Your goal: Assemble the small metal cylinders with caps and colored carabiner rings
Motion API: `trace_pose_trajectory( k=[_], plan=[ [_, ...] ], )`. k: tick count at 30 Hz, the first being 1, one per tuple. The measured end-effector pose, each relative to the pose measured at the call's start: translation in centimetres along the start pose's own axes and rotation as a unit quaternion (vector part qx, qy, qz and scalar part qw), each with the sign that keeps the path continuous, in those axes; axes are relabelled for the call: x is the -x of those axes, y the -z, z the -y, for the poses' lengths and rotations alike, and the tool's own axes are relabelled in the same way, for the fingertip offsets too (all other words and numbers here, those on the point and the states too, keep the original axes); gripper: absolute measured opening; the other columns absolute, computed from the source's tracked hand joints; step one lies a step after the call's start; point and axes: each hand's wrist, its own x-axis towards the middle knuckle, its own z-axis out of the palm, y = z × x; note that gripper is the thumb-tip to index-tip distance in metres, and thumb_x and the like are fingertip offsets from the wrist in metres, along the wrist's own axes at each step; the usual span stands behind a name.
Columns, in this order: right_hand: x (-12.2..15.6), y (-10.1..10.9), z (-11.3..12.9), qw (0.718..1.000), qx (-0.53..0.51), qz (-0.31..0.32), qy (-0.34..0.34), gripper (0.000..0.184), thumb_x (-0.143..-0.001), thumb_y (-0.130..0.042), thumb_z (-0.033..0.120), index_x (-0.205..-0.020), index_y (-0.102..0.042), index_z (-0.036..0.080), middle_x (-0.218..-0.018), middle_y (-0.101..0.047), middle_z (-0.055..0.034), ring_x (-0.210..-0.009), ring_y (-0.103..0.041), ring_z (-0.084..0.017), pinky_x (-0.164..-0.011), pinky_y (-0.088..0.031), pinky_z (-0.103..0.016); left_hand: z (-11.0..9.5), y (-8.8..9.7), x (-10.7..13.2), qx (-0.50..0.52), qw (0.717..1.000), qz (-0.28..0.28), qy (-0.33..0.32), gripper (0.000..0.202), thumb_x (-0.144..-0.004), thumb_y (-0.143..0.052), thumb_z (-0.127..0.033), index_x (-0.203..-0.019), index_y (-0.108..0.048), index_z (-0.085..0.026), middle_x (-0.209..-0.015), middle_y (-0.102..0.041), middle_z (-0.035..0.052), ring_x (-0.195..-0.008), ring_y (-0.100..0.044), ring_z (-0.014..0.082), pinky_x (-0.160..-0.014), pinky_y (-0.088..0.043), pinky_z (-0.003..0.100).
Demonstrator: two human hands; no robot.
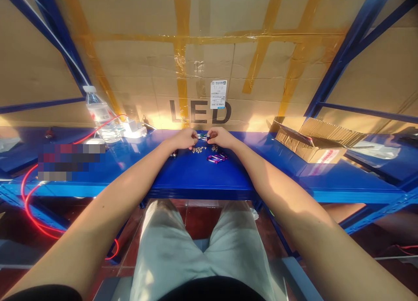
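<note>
My left hand [186,139] reaches to the back of the blue table, its fingers pinched together. Facing it, close by, my right hand [221,137] is also closed in a pinch. What either holds is too small to make out. Between the fingertips lie small green and silvery pieces [203,136]. Just in front of the hands sits a cluster of small shiny metal parts [197,150], with another little metal pile [214,148] under my right hand. Nearer me is a group of glossy purple and pink pieces [217,157]. Dark small items [174,154] lie beside my left wrist.
A water bottle [102,113] and a white power adapter [133,129] stand at the left, with a red cable [28,201] looping off the edge. An open cardboard box [315,142] is at the right. A large taped carton [146,74] rises behind the table [202,177].
</note>
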Motion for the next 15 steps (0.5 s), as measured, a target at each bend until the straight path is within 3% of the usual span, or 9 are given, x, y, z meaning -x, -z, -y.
trace_pose_trajectory(
  k=[3,5,8,15],
  plan=[
    [0.2,-0.1,0.5,1.0,-0.014,-0.013,0.014,0.025,-0.065,-0.077,0.003,-0.078,-0.062,0.018,-0.067,-0.068,0.0026,-0.069,-0.064,-0.016,-0.07,-0.049,-0.029,0.1,-0.1,-0.2,-0.037,0.989,-0.115,-0.083,0.009,-0.079,-0.063,-0.012,-0.082,-0.07,-0.018,-0.084,-0.073,0.007,-0.079,-0.066,0.0212,-0.077,-0.052,0.035],
    [0.3,-0.2,0.8,0.999,-0.029,-0.008,0.027,0.022,-0.068,-0.078,0.006,-0.08,-0.065,0.018,-0.069,-0.07,0.0017,-0.069,-0.065,-0.016,-0.07,-0.05,-0.029,-0.1,-0.4,-0.4,-0.016,0.978,-0.163,-0.128,0.013,-0.081,-0.065,-0.014,-0.092,-0.072,-0.017,-0.093,-0.074,0.0071,-0.085,-0.065,0.0204,-0.079,-0.051,0.034],
    [0.5,-0.3,1.2,0.998,-0.048,0.01,0.04,0.018,-0.07,-0.078,0.008,-0.081,-0.067,0.018,-0.071,-0.072,0.0005,-0.071,-0.066,-0.016,-0.072,-0.051,-0.029,-0.3,-0.9,-0.7,0.034,0.972,-0.177,-0.148,0.012,-0.084,-0.066,-0.016,-0.095,-0.072,-0.016,-0.09,-0.072,0.0059,-0.08,-0.063,0.0178,-0.075,-0.05,0.032],
    [0.6,-0.7,1.9,0.998,-0.044,0.007,0.036,0.024,-0.069,-0.083,0.012,-0.086,-0.067,0.018,-0.07,-0.074,0.0001,-0.068,-0.066,-0.016,-0.068,-0.051,-0.029,-0.2,-1.6,-1.5,0.141,0.969,-0.163,-0.122,0.009,-0.08,-0.072,-0.012,-0.087,-0.07,-0.016,-0.078,-0.069,0.0026,-0.075,-0.063,0.0157,-0.073,-0.051,0.031]
  ],
)
